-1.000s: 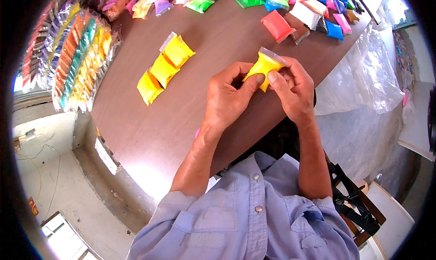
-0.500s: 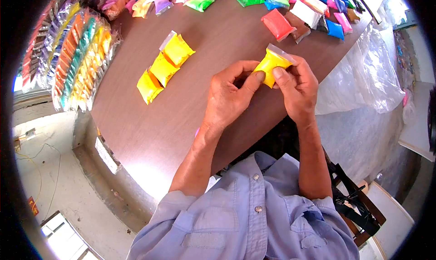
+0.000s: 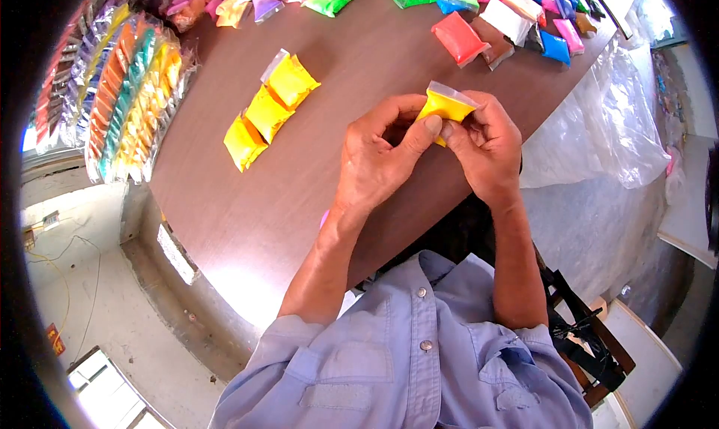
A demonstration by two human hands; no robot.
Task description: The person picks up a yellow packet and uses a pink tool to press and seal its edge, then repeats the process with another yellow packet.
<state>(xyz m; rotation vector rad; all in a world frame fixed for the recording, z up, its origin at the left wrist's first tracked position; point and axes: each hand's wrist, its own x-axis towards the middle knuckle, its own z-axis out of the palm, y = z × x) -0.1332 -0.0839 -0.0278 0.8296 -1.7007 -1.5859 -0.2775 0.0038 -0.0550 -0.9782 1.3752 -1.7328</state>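
Both my hands hold one small yellow packet [image 3: 445, 104] with a clear top edge, above the brown table [image 3: 299, 182]. My left hand [image 3: 383, 150] pinches its left side between thumb and fingers. On its right side, my right hand [image 3: 488, 146] grips it, the thumb pressed near the lower part. The packet's bottom is partly hidden by the thumbs. To the left, three yellow packets [image 3: 268, 114] lie in a slanting, overlapping row on the table.
Clear bags of colourful packets [image 3: 135, 99] stand at the left edge. Loose packets, including a red one [image 3: 458, 39], are piled along the far side. Clear plastic sheeting [image 3: 599, 129] hangs at the right, and a dark chair frame [image 3: 592, 346] is beside my right elbow.
The packet has turned slightly in my hands, its clear edge shifting left. My right thumb has moved left, closer to my left thumb.
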